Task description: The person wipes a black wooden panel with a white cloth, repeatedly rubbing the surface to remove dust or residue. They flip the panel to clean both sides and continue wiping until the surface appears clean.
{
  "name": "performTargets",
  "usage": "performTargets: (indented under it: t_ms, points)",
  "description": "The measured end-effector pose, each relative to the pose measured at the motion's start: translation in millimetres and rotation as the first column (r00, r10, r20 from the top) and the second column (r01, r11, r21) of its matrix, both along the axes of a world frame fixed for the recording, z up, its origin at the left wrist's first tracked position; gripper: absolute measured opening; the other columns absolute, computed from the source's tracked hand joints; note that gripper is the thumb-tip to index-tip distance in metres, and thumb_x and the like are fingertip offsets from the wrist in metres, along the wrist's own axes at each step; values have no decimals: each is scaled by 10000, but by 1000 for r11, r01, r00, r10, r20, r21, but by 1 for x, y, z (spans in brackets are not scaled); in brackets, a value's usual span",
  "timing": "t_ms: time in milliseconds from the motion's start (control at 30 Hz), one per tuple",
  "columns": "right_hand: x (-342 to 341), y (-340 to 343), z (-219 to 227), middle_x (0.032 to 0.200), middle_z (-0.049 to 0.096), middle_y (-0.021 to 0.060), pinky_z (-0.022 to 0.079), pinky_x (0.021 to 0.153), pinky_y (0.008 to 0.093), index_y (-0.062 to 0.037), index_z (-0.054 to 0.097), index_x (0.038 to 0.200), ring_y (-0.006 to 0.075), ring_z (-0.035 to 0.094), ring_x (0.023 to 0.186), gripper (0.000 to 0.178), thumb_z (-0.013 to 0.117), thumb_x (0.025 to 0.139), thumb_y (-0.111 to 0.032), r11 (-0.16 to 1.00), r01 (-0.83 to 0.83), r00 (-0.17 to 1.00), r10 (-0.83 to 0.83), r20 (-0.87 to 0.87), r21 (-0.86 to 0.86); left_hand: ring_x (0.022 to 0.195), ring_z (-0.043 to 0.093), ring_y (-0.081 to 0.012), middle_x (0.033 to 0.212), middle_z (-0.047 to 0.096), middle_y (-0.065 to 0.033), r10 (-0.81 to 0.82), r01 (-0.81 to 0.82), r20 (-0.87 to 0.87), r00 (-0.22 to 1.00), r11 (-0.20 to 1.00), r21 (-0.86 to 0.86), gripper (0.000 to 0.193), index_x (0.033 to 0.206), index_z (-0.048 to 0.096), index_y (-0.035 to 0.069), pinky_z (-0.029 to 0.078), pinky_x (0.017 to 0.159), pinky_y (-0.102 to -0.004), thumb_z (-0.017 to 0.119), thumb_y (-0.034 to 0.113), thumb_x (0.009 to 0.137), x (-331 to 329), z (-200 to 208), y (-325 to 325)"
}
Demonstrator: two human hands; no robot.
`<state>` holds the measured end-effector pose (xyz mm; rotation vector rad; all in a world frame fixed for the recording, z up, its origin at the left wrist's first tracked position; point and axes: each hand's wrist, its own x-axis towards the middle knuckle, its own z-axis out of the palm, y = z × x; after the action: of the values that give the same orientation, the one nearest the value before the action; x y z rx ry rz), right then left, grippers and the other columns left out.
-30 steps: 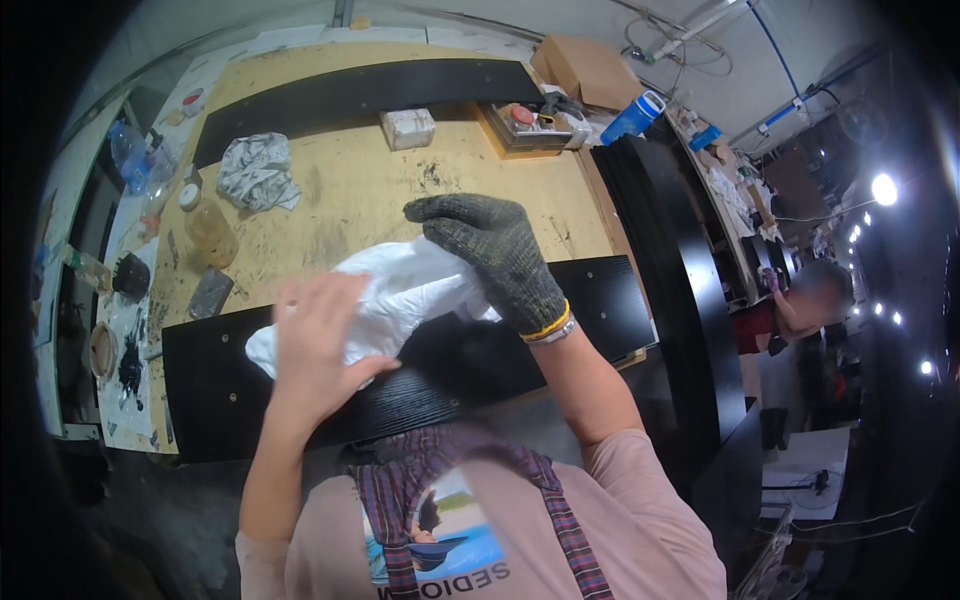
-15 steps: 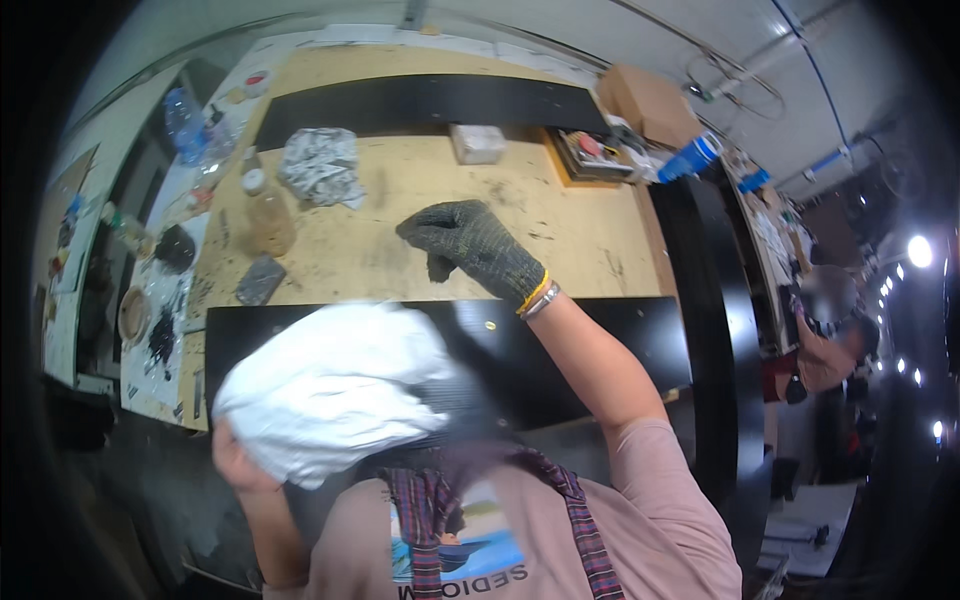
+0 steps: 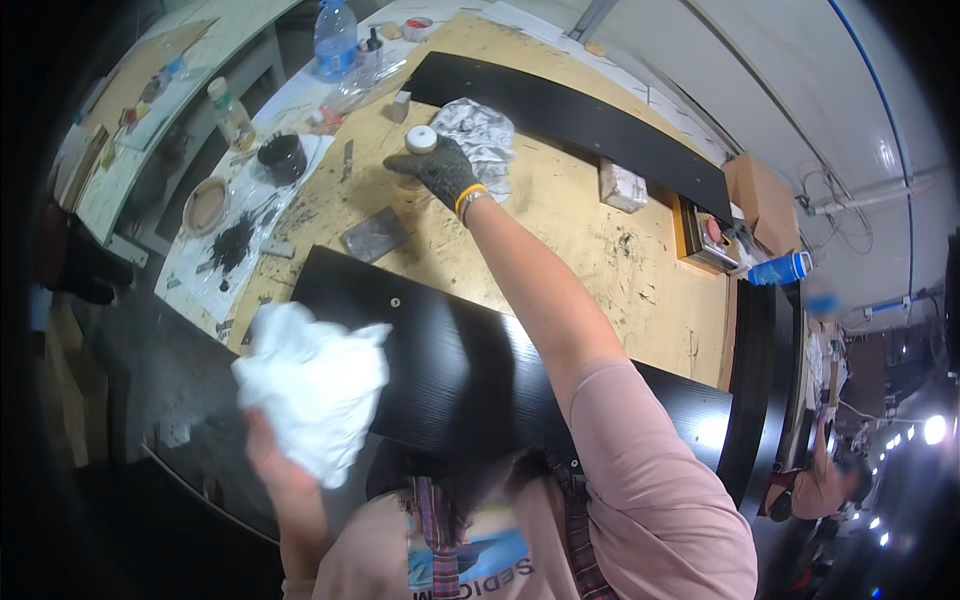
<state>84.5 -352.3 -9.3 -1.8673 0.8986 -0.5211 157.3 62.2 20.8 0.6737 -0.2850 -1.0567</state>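
A crumpled white cloth (image 3: 315, 390) is bunched in my bare left hand (image 3: 278, 462), held over the left end of a black wood-grain panel (image 3: 400, 330) that lies along the near side of the workbench. My right hand (image 3: 447, 172), in a dark knitted glove with a yellow cuff, reaches across the bench. Its fingers close around the neck of a bottle (image 3: 421, 139) with a white cap; most of the bottle's body is hidden by the glove. Just nearer than the bottle lies a flat grey block (image 3: 376, 235). Beyond the glove sits a crumpled grey-white rag (image 3: 478, 135).
Another black panel (image 3: 580, 115) runs along the far side, with a white wrapped block (image 3: 623, 187) beside it. At left are a dark cup (image 3: 282, 158), a round dish (image 3: 207, 205) and a water bottle (image 3: 335, 45). A blue bottle (image 3: 780, 269) lies right. Another person (image 3: 822, 488) is farther right.
My right hand has moved left and taken hold of the capped bottle. The cloth in my left hand is bunched smaller and no longer spread over the panel. The view has turned leftward.
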Motion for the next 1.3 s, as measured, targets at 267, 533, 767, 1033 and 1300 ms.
performTargets:
  t_ms: [267, 533, 767, 1033, 1300]
  points:
    - [-2, 18, 17, 923, 761, 120, 558, 799, 369, -72, 755, 971, 240, 727, 869, 440, 875, 732, -421, 906, 23, 991, -76, -109, -422, 1349, 519, -348, 1473, 517, -193, -234, 263, -336, 912, 964, 43, 571, 1501, 391, -12, 403, 1146, -498, 524, 320, 1056, -11, -22, -71]
    - [-76, 109, 109, 868, 680, 119, 506, 816, 423, -107, 732, 905, 326, 651, 888, 294, 789, 739, -343, 552, -409, 911, 293, -290, -727, 1211, 630, -287, 1352, 616, -146, -241, 312, -468, 850, 947, 79, 426, 1432, 479, 14, 515, 1045, -451, 446, 273, 1094, -23, -26, -111]
    - [-102, 135, 80, 806, 654, 159, 466, 822, 470, -40, 708, 814, 325, 613, 811, 212, 677, 755, -241, 364, -654, 745, 157, -648, -664, 1185, 641, -279, 1315, 634, -133, -315, 387, -451, 835, 919, 75, 409, 1410, 494, 13, 516, 1036, -445, 436, 272, 1099, -42, -28, -130]
    - [-109, 120, 91, 762, 717, 109, 473, 737, 484, -99, 788, 782, 309, 664, 795, 174, 679, 761, -233, 219, -717, 673, -30, -739, -662, 1185, 643, -293, 1308, 635, -144, -349, 433, -464, 815, 898, 85, 400, 1402, 497, 9, 518, 1036, -462, 449, 261, 1095, -59, -29, -137]
    - [-113, 119, 90, 771, 715, 118, 479, 747, 479, -81, 775, 766, 308, 659, 784, 196, 672, 772, -248, 227, -708, 684, -16, -729, -669, 1189, 642, -295, 1313, 634, -158, -349, 433, -438, 828, 895, 104, 413, 1404, 492, -4, 517, 1037, -453, 453, 264, 1093, -59, -35, -136]
